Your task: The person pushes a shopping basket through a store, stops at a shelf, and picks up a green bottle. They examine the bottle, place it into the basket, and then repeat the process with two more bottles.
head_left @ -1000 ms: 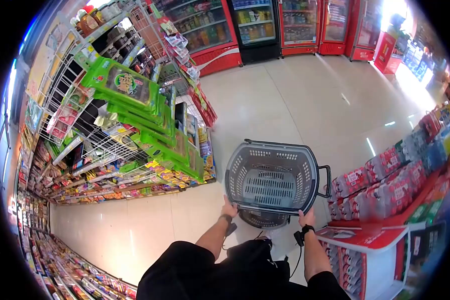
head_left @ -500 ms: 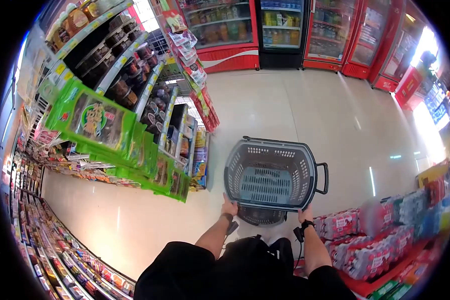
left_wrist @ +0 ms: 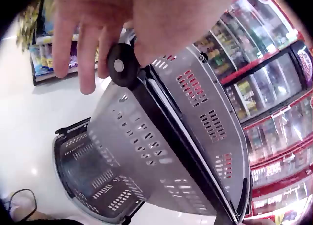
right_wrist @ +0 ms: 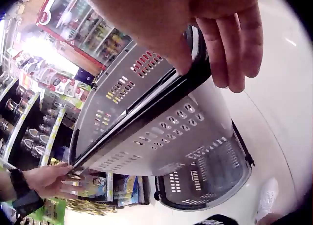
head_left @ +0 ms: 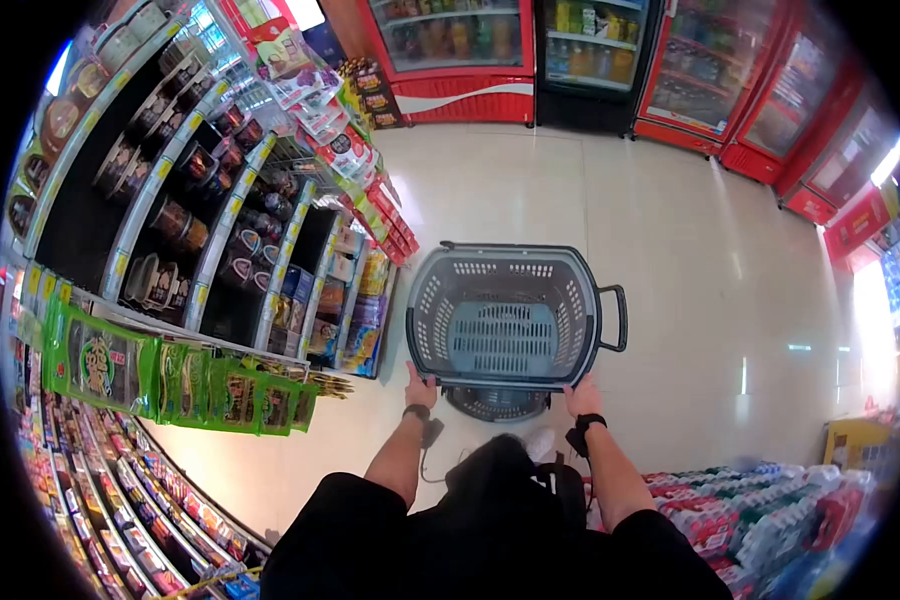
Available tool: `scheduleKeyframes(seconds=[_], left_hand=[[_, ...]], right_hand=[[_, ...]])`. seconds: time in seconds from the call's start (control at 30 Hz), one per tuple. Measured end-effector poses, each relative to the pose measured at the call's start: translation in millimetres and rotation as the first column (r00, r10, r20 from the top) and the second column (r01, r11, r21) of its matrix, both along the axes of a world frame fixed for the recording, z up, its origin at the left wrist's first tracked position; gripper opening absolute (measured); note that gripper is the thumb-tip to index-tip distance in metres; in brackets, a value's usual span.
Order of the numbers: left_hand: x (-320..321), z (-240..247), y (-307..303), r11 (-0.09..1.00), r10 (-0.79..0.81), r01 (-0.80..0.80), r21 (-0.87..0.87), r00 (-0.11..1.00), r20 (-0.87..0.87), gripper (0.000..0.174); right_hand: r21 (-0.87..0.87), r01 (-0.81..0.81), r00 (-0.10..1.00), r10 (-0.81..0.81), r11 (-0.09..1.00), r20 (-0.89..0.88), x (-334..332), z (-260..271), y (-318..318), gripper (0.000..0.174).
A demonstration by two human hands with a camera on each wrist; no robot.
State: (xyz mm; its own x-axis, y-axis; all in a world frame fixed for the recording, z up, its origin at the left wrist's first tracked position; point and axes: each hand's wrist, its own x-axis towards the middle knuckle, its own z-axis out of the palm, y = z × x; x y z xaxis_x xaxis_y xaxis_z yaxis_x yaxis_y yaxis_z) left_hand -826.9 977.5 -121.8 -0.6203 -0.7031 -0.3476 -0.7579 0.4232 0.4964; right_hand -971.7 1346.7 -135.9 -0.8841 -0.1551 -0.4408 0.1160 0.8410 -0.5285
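A grey plastic shopping basket (head_left: 500, 383) with slotted walls and a dark rim is in front of the person, its slotted bottom showing inside. The left hand (head_left: 421, 388) grips the near left corner of the rim, and the right hand (head_left: 579, 395) holds the near right corner. In the right wrist view the thumb (right_wrist: 180, 58) lies over the rim while the fingers hang down outside. A black handle (head_left: 622, 318) sticks out from the basket's right side. Below the near edge is a second, lower slotted basket (head_left: 497, 405), also seen in the left wrist view.
Shelves (head_left: 195, 180) of packaged food stand to the left, with green packets (head_left: 100, 360) hanging from their end. Red-framed drink fridges (head_left: 460, 104) line the back. Shrink-wrapped bottle packs (head_left: 730, 515) are stacked at the near right. Pale tiled floor (head_left: 670, 270) stretches ahead and right.
The head view has turned and the left shelves have come closer, now seen face on. The bottle packs have dropped toward the lower right. Both hands keep their grip on the basket's rim.
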Motion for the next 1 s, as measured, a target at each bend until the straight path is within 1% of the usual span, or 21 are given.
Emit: scheduleKeyframes(seconds=[0.03,0.07,0.1,0.13,0.17,0.23,0.27,0.3,0.37,0.4,0.5,0.53,0.6,0.63,0.7,0.73,0.83,0.87,0.93,0.97,1.0], left_hand=[[-15,-7,1,0.993,-0.016,0.008,-0.122,0.998,-0.060,0.088],[-29,-14,-1,0.993,0.011,-0.014,-0.117,1.000,-0.027,0.088],[-46,-16,-3,0.993,0.040,-0.040,-0.112,0.999,0.001,0.088],[-59,-20,-6,0.982,0.020,-0.014,-0.187,0.999,0.031,0.087],[-72,-24,-8,0.994,0.061,-0.059,-0.096,0.998,0.018,0.088],[-101,-21,-20,0.987,0.134,-0.134,0.089,0.991,0.003,0.089],[-116,-24,-21,0.987,0.148,-0.147,0.060,0.989,-0.013,0.089],[-129,-22,-22,0.984,0.162,-0.161,0.072,0.987,-0.003,0.088],[-166,-19,-26,0.975,0.198,-0.196,0.103,0.980,-0.006,0.088],[-183,-19,-27,0.975,0.206,-0.205,0.083,0.979,-0.002,0.087],[-229,-24,-33,0.966,0.259,-0.259,0.019,0.966,0.009,0.086],[-244,-25,-33,0.960,0.278,-0.278,0.019,0.960,-0.016,0.086],[-271,-23,-33,0.954,0.300,-0.300,0.009,0.953,-0.053,0.087],[-286,-20,-36,0.949,0.317,-0.316,0.018,0.947,-0.045,0.087],[-312,-17,-40,0.934,0.356,-0.355,0.044,0.934,-0.023,0.088],[-322,-28,-42,0.935,0.343,-0.347,-0.071,0.937,-0.066,0.089],[-351,-45,-55,0.915,0.403,-0.402,0.036,0.903,-0.151,0.092],[-362,-49,-59,0.902,0.425,-0.432,0.004,0.886,-0.185,0.088],[-390,-40,-73,0.874,0.460,-0.478,-0.083,0.872,-0.169,0.082],[-406,-32,-70,0.855,0.480,-0.503,-0.131,0.861,-0.169,0.080],[-421,-25,-67,0.837,0.509,-0.533,-0.124,0.841,-0.182,0.078]], right_hand=[[-0.023,-0.024,1.000,0.024,0.999,-0.004,-19,-3,0,0.083],[-0.032,-0.073,0.997,0.072,0.997,-0.037,-39,-5,-1,0.081],[-0.019,-0.096,0.995,0.096,0.995,-0.012,-62,-3,-2,0.079],[-0.005,-0.119,0.993,0.119,0.993,0.015,-84,0,-7,0.077],[0.009,-0.141,0.989,0.140,0.990,0.041,-105,3,-10,0.076],[-0.025,-0.173,0.985,0.173,0.985,-0.002,-143,-9,-21,0.074],[-0.060,-0.193,0.981,0.193,0.979,-0.018,-163,-17,-23,0.075],[-0.093,-0.209,0.978,0.206,0.974,-0.034,-179,-19,-24,0.076],[-0.062,-0.227,0.974,0.228,0.972,0.009,-221,-20,-29,0.078],[-0.048,-0.242,0.969,0.244,0.969,0.030,-242,-14,-36,0.080],[-0.159,-0.208,0.975,0.217,0.965,0.041,-291,1,-55,0.082],[-0.161,-0.223,0.971,0.234,0.961,0.050,-309,4,-63,0.085],[-0.154,-0.215,0.968,0.231,0.964,0.095,-345,6,-73,0.084],[-0.156,-0.206,0.968,0.225,0.966,0.113,-366,5,-80,0.084],[-0.155,-0.248,0.957,0.267,0.956,0.113,-404,4,-94,0.083],[-0.158,-0.277,0.949,0.296,0.948,0.107,-424,6,-100,0.082],[-0.171,-0.365,0.919,0.384,0.915,0.092,-479,15,-119,0.080],[-0.189,-0.381,0.911,0.402,0.905,0.086,-497,21,-125,0.079],[-0.205,-0.450,0.871,0.477,0.869,0.112,-531,23,-150,0.089],[-0.217,-0.487,0.847,0.518,0.846,0.117,-548,24,-154,0.095],[-0.232,-0.491,0.846,0.523,0.840,0.102,-564,17,-160,0.085]])
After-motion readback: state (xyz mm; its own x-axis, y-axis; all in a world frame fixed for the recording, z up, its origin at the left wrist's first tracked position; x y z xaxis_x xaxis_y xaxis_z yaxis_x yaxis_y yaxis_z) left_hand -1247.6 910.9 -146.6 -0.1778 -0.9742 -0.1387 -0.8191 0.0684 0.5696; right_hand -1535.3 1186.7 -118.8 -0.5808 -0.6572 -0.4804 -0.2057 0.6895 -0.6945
